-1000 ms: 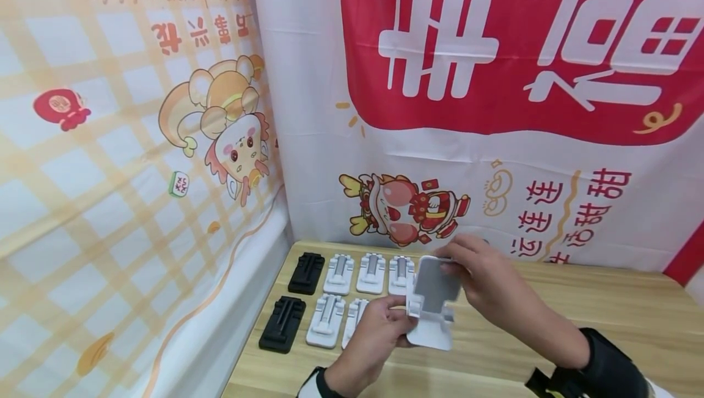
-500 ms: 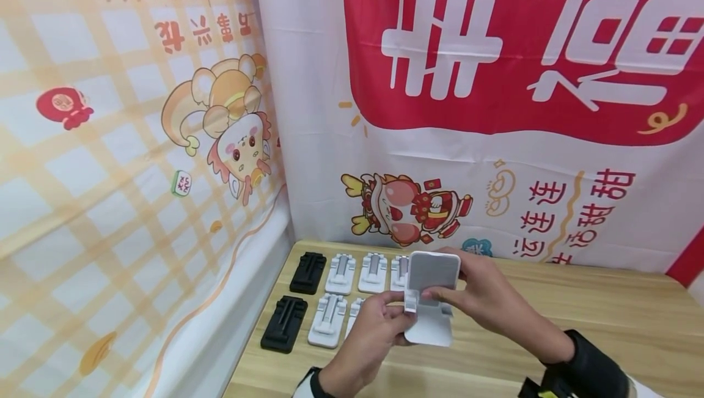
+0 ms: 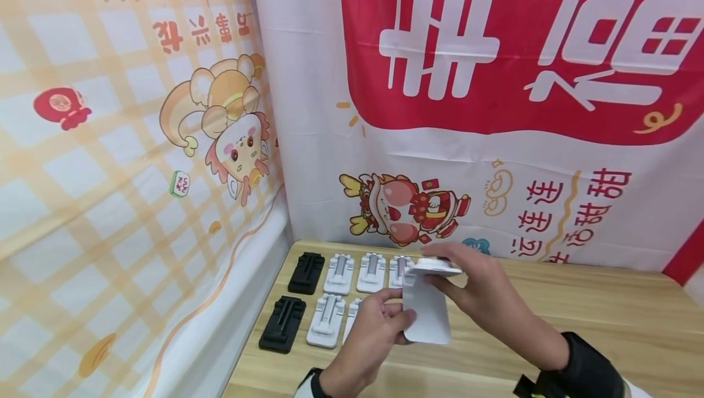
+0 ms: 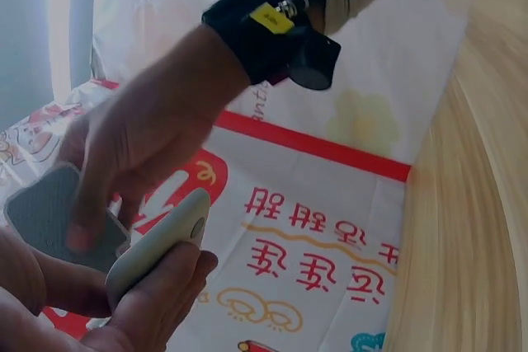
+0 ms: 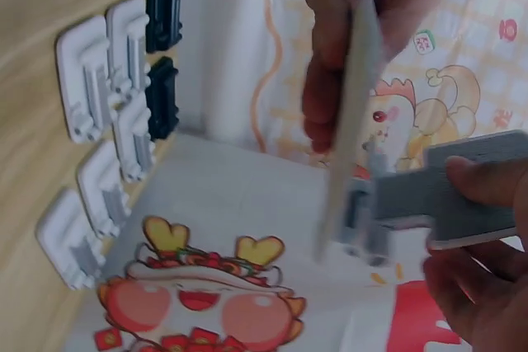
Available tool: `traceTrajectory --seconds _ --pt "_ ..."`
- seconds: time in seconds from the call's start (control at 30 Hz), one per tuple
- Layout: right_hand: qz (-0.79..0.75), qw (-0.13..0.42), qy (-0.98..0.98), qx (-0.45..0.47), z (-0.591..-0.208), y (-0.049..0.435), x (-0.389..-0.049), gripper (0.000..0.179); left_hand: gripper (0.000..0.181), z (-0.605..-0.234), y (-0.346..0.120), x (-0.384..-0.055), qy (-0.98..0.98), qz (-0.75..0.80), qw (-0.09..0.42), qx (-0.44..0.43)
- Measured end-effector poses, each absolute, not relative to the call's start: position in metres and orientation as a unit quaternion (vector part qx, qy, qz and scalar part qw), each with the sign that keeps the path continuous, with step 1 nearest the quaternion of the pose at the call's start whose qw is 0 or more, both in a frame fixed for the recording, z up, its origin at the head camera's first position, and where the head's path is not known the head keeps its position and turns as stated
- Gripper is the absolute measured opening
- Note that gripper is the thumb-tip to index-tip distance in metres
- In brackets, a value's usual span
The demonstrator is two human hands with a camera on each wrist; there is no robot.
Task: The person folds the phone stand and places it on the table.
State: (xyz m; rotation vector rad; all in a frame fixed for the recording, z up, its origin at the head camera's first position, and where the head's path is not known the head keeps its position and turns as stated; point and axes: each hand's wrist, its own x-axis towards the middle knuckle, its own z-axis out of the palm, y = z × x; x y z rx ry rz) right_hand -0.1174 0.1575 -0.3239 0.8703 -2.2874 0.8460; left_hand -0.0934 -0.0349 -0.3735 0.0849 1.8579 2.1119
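Note:
In the head view a white folding phone stand [image 3: 428, 313] is held up above the table. My left hand [image 3: 371, 337] grips its base by the left edge, thumb on the flat face. My right hand [image 3: 486, 285] pinches the upper plate [image 3: 437, 267], which appears almost edge-on there. The right wrist view shows that grey-padded plate [image 5: 404, 195] extended at a steep angle from the white base [image 5: 351, 121], the thumb lying on the pad. From the left wrist, the base [image 4: 161, 245] lies against the left fingers, and the right thumb overlaps the grey pad [image 4: 49, 212].
On the wooden table's [image 3: 550, 318] left side, folded phone stands lie in two rows. Two are black, one [image 3: 282, 323] nearer than the other [image 3: 306, 272]; several are white, including one [image 3: 326, 320] beside my left hand. Printed cloth [image 3: 308, 141] hangs behind and at the left.
The upper plate, earlier facing the head camera with its grey pad, has tilted to nearly edge-on. My right hand shifted its grip from the plate's top to its side and turned it; the left stayed.

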Motion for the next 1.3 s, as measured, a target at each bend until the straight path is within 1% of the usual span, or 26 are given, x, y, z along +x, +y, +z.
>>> traceTrajectory --seconds 0.03,0.1,0.17,0.2,0.23,0.3,0.4,0.47,0.53,0.63,0.67,0.9,1.03,1.07,1.13,1.23,1.27,1.3 --pt "0.307 0.292 -0.842 0.334 -0.322 0.157 -0.117 0.048 0.045 -0.374 -0.036 -0.094 0.659 0.735 0.158 0.023" --pt "0.294 0.327 -0.824 0.356 -0.319 0.157 -0.115 0.036 0.045 -0.376 -0.039 -0.096 0.671 0.726 0.149 0.011" --pt "0.282 0.346 -0.815 0.370 -0.315 0.156 -0.112 0.025 0.044 -0.378 -0.041 -0.097 0.678 0.721 0.144 0.002" --pt "0.273 0.353 -0.811 0.377 -0.314 0.155 -0.111 0.025 0.044 -0.379 -0.041 -0.097 0.678 0.721 0.141 0.001" --pt "0.264 0.358 -0.810 0.383 -0.313 0.155 -0.111 0.030 0.044 -0.380 -0.042 -0.097 0.675 0.724 0.140 0.000" --pt "0.249 0.361 -0.812 0.386 -0.313 0.153 -0.109 0.029 0.044 -0.381 -0.042 -0.097 0.673 0.727 0.138 -0.001" --pt "0.226 0.388 -0.804 0.391 -0.314 0.150 -0.106 0.011 0.045 -0.382 -0.043 -0.097 0.669 0.731 0.134 -0.005" --pt "0.218 0.407 -0.792 0.400 -0.316 0.147 -0.105 0.008 0.046 -0.382 -0.043 -0.097 0.666 0.734 0.133 -0.007" --pt "0.210 0.421 -0.779 0.414 -0.319 0.144 -0.102 0.011 0.045 -0.381 -0.045 -0.098 0.660 0.738 0.136 -0.008" --pt "0.186 0.434 -0.764 0.441 -0.326 0.138 -0.098 0.034 0.044 -0.380 -0.048 -0.099 0.651 0.745 0.141 -0.009" --pt "0.178 0.433 -0.761 0.449 -0.330 0.136 -0.096 0.039 0.043 -0.379 -0.050 -0.100 0.648 0.748 0.143 -0.010" --pt "0.077 0.432 -0.749 0.497 -0.359 0.131 -0.085 0.044 0.044 -0.372 -0.058 -0.106 0.626 0.766 0.147 -0.015" --pt "0.053 0.431 -0.749 0.500 -0.369 0.132 -0.083 0.044 0.046 -0.371 -0.058 -0.107 0.623 0.768 0.146 -0.012" --pt "0.064 0.425 -0.755 0.495 -0.369 0.131 -0.084 0.043 0.047 -0.371 -0.058 -0.106 0.621 0.770 0.147 -0.012" --pt "0.113 0.405 -0.770 0.479 -0.369 0.130 -0.085 0.034 0.047 -0.372 -0.058 -0.106 0.616 0.774 0.147 -0.011" --pt "0.222 0.362 -0.796 0.431 -0.366 0.130 -0.090 0.015 0.047 -0.374 -0.058 -0.106 0.612 0.779 0.137 -0.007" --pt "0.262 0.342 -0.807 0.404 -0.365 0.131 -0.091 0.014 0.047 -0.374 -0.058 -0.105 0.611 0.780 0.134 -0.007" --pt "0.304 0.319 -0.816 0.373 -0.363 0.131 -0.093 0.017 0.047 -0.374 -0.058 -0.105 0.610 0.781 0.135 -0.008"
